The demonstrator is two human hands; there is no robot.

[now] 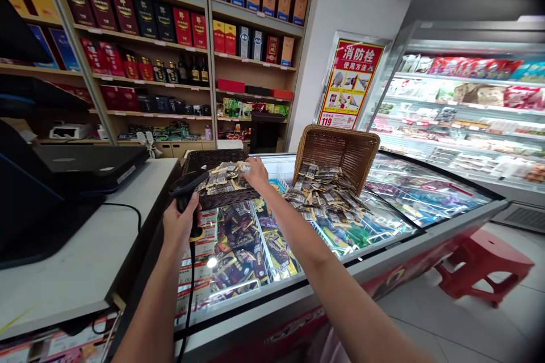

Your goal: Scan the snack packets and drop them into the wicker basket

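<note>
— How was the left hand (181,221) placed?
— Its fingers were closed around the handle of a black scanner (187,184), which was held near the left end of a dark basket (232,199). A black cable (192,278) was seen below it.
— And the right hand (256,174)?
— It was stretched to the right part of this same basket, with the fingers half bent and lowered to the small packets (223,181) inside. Whether any packet was pinched could not be told, since the fingertips were not clearly shown.
— What was found just beside?
— To the right, a brown basket (336,144) was tilted, its opening turned to the camera, and many loose packets (323,198) were spread from it over the glass of a freezer (434,244).
— And farther away?
— At the left, a white counter (85,244) was occupied by black equipment (85,167). Beyond the freezer, shelves (255,61) were filled with boxes (125,11), and a red stool (496,252) was placed at the right
</note>
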